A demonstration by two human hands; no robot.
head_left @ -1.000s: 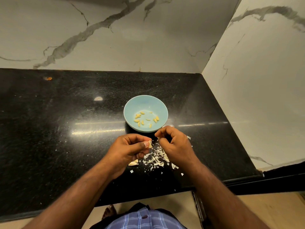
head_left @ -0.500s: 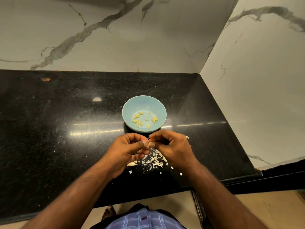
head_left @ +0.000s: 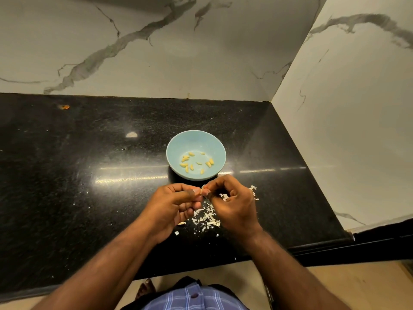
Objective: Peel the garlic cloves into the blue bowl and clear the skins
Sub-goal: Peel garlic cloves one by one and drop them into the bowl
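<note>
On the far left of the black counter [head_left: 67,175] sits a tiny orange speck [head_left: 64,106], well away from the work. The left hand [head_left: 172,209] has its fingers curled and pinches a garlic clove [head_left: 203,190] at the thumb tip. The clove is mostly hidden, so I cannot tell how much skin is left on it. Just behind the hands stands the blue bowl [head_left: 176,144], with small yellow peeled cloves [head_left: 196,163] lying in its bottom. Under and between the hands lies a heap of white skins [head_left: 206,217]. The right hand [head_left: 234,202] pinches the same clove from the other side, fingers bent tight.

The clove looks little, light and firm, and likely slippery once bare. Best to hold it by its ends and pick at the skin's edge. The skins look thin and dry, and a puff of air would probably scatter them.
</note>
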